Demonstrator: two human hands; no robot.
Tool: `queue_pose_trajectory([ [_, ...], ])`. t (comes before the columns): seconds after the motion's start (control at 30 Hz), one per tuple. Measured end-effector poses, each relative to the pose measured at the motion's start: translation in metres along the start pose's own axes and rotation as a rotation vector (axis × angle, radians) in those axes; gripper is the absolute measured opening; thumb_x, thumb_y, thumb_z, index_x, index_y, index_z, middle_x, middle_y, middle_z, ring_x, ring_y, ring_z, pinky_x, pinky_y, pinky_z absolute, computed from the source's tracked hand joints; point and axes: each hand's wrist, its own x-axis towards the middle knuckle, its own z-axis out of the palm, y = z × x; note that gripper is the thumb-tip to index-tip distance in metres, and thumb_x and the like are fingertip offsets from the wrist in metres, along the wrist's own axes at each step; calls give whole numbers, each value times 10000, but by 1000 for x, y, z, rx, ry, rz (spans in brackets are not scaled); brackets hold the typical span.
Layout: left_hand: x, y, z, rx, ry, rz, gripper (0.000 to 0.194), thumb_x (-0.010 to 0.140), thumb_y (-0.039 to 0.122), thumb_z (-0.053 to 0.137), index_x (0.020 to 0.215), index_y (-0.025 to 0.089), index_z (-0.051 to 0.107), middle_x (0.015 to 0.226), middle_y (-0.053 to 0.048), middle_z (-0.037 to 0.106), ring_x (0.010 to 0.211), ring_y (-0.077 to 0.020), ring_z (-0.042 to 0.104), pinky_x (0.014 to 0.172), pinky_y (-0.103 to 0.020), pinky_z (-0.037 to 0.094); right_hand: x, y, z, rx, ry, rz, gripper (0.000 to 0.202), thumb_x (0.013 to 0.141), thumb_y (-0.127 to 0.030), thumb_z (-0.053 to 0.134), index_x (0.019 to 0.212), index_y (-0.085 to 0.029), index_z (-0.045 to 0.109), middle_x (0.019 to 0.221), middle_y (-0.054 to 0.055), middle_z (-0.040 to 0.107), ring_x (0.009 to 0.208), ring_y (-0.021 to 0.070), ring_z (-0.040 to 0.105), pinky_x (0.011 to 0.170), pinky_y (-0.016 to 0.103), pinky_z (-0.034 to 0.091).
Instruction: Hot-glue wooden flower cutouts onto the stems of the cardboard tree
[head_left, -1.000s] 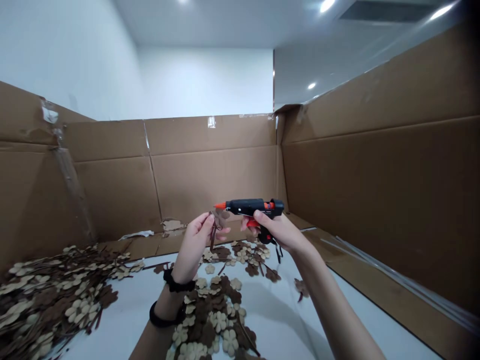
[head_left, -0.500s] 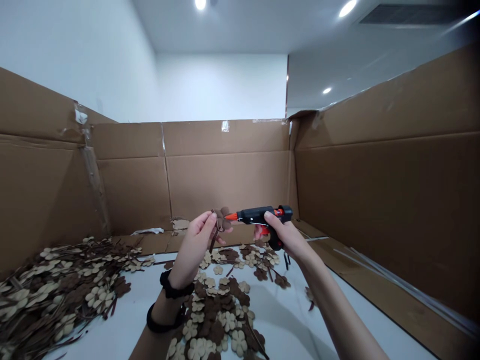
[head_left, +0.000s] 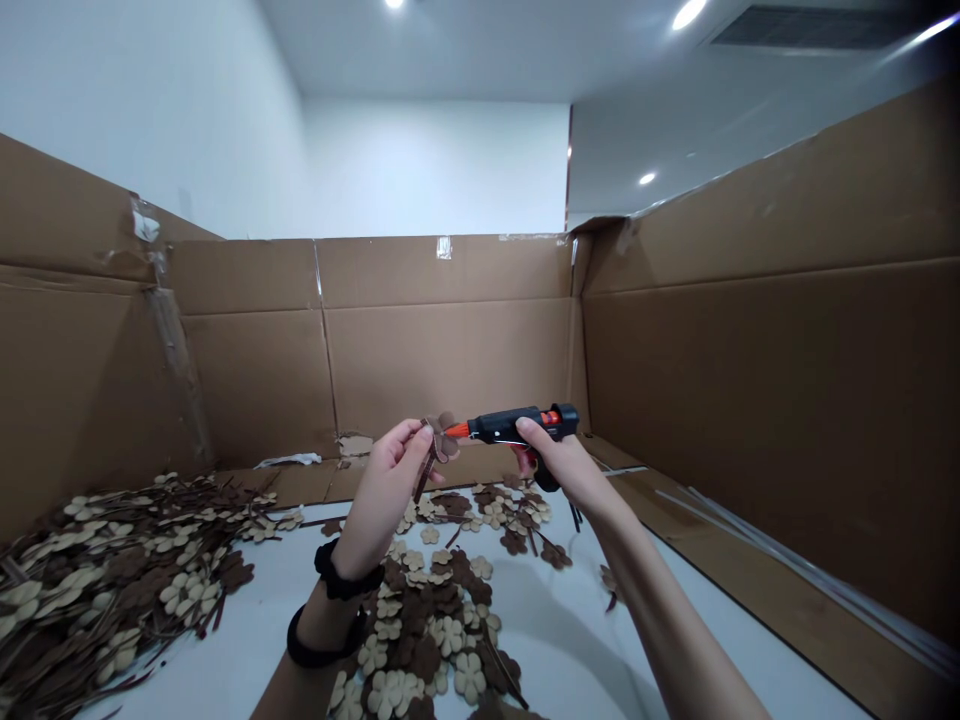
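Between the fingertips of my left hand (head_left: 397, 470) is a brown flower cutout (head_left: 447, 440) with a thin dark strip hanging from it. My right hand (head_left: 559, 462) is wrapped round the grip of a black hot glue gun (head_left: 510, 426), its fingers around the red trigger. The gun's orange nozzle points left and meets the middle of the flower; whether glue is coming out is too small to see. Both hands are raised above the white table (head_left: 559, 640). Below them lies a heap of brown and cream flower cutouts (head_left: 427, 630).
A large pile of flowers and strips (head_left: 112, 590) covers the table's left side. More flowers (head_left: 495, 510) lie farther back. Cardboard walls (head_left: 450, 350) enclose the left, back and right. Several clear sticks (head_left: 787, 565) lie along the right wall.
The view has shifted slightly. The glue gun and flower stay together, with the nozzle still at the flower's middle. Both hands keep their hold.
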Motion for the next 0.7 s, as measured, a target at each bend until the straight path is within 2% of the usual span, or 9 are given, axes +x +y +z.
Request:
queue_pose_trajectory([
  [0.1, 3, -4, -1, 57, 9, 33, 305, 877, 422, 485, 975, 155, 596, 875, -65, 668, 783, -160, 585, 647, -241, 475, -1, -5, 1, -18, 18, -19, 554, 749, -697, 477, 512, -197, 470, 476, 6, 508, 498, 129, 462, 556, 273, 360],
  [0.23, 5, -10, -6, 342, 215, 178, 237, 882, 377, 486, 892, 181, 619, 834, -28, 637, 797, -151, 556, 719, -234, 413, -2, -8, -3, -90, 153, -2, 524, 699, -669, 576, 516, -184, 502, 503, 7, 504, 490, 117, 433, 515, 267, 345],
  [0.3, 7, -12, -9, 407, 262, 197, 238, 879, 385, 492, 882, 188, 626, 812, -17, 622, 777, -149, 544, 696, -229, 387, -2, -8, -4, -21, 234, -57, 522, 715, -675, 560, 560, -177, 543, 571, 25, 546, 537, 126, 471, 554, 275, 386],
  [0.33, 8, -14, -10, 386, 247, 190, 247, 878, 394, 492, 858, 185, 622, 788, -11, 609, 755, -144, 535, 680, -225, 380, -1, -7, -4, 53, 245, -99, 519, 739, -677, 532, 619, -174, 577, 643, 42, 587, 589, 140, 514, 599, 285, 420],
  [0.4, 10, -17, -10, 291, 180, 156, 274, 874, 412, 496, 793, 173, 602, 718, 1, 569, 692, -128, 509, 639, -217, 369, -2, -6, -1, 207, 189, -149, 483, 783, -646, 509, 817, -179, 631, 862, 78, 656, 752, 179, 596, 719, 317, 469],
  [0.5, 11, -21, -4, 131, 101, 89, 252, 859, 397, 525, 824, 164, 615, 692, 8, 558, 624, -103, 481, 599, -204, 366, -3, -5, 7, 276, 52, -126, 380, 773, -509, 625, 1010, -212, 615, 1084, 88, 652, 973, 218, 609, 849, 355, 464],
  [0.6, 10, -24, 6, 35, 58, 45, 213, 835, 354, 564, 895, 160, 631, 764, -6, 604, 611, -87, 481, 593, -195, 388, -4, -4, 15, 241, -10, -113, 289, 748, -410, 681, 945, -210, 611, 1002, 71, 675, 952, 210, 612, 849, 353, 455],
  [0.7, 9, -26, 13, 2, 34, 3, 198, 812, 330, 593, 894, 153, 626, 779, -22, 636, 656, -103, 534, 619, -203, 424, -2, 0, 17, 223, 13, -130, 261, 729, -385, 699, 874, -200, 585, 902, 49, 671, 860, 188, 613, 800, 336, 453],
])
